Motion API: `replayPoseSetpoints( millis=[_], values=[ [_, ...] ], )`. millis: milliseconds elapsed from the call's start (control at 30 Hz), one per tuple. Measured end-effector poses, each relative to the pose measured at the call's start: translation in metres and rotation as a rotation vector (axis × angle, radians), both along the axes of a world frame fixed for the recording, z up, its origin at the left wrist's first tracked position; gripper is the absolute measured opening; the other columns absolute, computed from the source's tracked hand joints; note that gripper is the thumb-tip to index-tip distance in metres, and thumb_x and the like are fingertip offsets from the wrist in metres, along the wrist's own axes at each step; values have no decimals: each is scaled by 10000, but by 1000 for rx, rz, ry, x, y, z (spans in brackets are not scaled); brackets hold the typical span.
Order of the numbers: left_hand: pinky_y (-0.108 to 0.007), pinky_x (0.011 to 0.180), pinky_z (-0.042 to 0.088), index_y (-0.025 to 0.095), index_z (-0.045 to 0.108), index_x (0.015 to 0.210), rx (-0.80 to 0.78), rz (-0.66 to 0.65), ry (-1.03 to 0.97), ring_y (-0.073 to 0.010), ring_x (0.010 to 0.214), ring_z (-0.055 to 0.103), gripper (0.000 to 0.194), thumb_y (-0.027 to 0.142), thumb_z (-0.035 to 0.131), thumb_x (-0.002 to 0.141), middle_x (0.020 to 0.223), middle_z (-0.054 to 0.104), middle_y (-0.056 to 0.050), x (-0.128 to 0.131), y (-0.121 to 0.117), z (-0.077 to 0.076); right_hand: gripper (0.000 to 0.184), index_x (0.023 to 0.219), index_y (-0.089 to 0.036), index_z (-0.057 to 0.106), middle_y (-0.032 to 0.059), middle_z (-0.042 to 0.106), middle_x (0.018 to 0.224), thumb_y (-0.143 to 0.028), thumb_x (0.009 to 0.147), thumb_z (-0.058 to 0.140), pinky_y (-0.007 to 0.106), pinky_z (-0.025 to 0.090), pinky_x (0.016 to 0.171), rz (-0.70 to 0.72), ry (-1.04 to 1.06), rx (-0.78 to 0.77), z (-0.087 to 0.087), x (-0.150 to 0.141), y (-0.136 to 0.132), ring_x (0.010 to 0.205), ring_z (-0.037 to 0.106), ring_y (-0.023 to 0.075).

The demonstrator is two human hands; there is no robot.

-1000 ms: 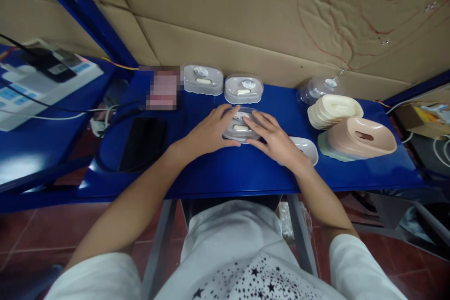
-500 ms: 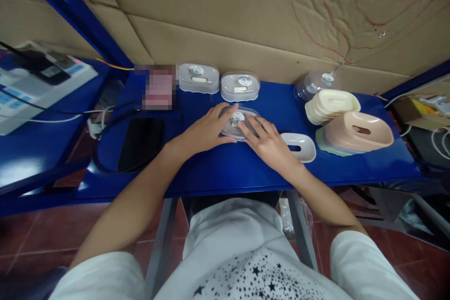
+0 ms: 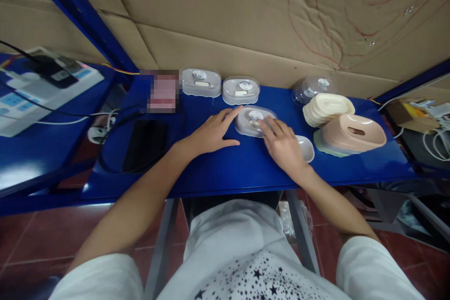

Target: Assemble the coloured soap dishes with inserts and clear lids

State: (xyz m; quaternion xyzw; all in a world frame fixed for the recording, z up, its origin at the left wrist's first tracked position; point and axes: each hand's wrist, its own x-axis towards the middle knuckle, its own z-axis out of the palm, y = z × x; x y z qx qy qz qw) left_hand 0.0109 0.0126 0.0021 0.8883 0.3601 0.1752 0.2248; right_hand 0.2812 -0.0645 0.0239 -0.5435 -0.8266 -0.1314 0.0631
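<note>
A clear-lidded soap box (image 3: 250,121) with a round sticker lies on the blue table (image 3: 246,168). My right hand (image 3: 281,143) rests on its right side, fingers stretched over the lid. My left hand (image 3: 215,132) lies flat beside the box's left edge, index fingertip touching it, fingers apart. Two more lidded boxes (image 3: 201,82) (image 3: 241,90) stand in a row at the back. A white dish (image 3: 306,146) sits just right of my right hand, partly hidden by it.
At the right stand a stack of cream dishes (image 3: 328,108), a pink dish on a green one (image 3: 353,133) and clear lids (image 3: 311,88). A black phone (image 3: 144,143) and cables lie at the left. Cardboard wall behind.
The lidded box has slid right and away, closer to the back row. My right hand went with it. My left hand has come off the lid and now lies beside it.
</note>
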Motion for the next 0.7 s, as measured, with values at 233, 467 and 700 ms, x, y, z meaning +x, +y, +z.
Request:
replayPoseSetpoints(
  millis=[233, 467, 700],
  values=[
    [-577, 1212, 396, 233, 270, 1715, 65, 13, 140, -396, 1512, 461, 764, 426, 587, 1047, 1671, 419, -201, 5, -4, 2, 537, 1535, -84, 572, 243, 591, 1544, -194, 1022, 460, 542, 561, 1097, -238, 81, -60, 18, 50, 50, 1357, 633, 381],
    [-558, 1201, 416, 238, 319, 1698, 72, 16, 171, -388, 1484, 489, 716, 453, 552, 1056, 1655, 438, -178, 3, -3, 3, 643, 1640, -17, 409, 270, 427, 1680, -161, 1014, 377, 582, 437, 1235, -220, 150, -147, 15, 44, 112, 1572, 436, 373],
    [-546, 1208, 414, 210, 387, 1673, 119, -4, 194, -377, 1479, 497, 641, 411, 515, 1078, 1637, 466, -183, 5, -7, 5, 599, 1614, -124, 469, 228, 440, 1682, -380, 1074, 443, 672, 288, 1259, -404, -20, 14, 51, 80, 81, 1569, 392, 406]
  ],
)
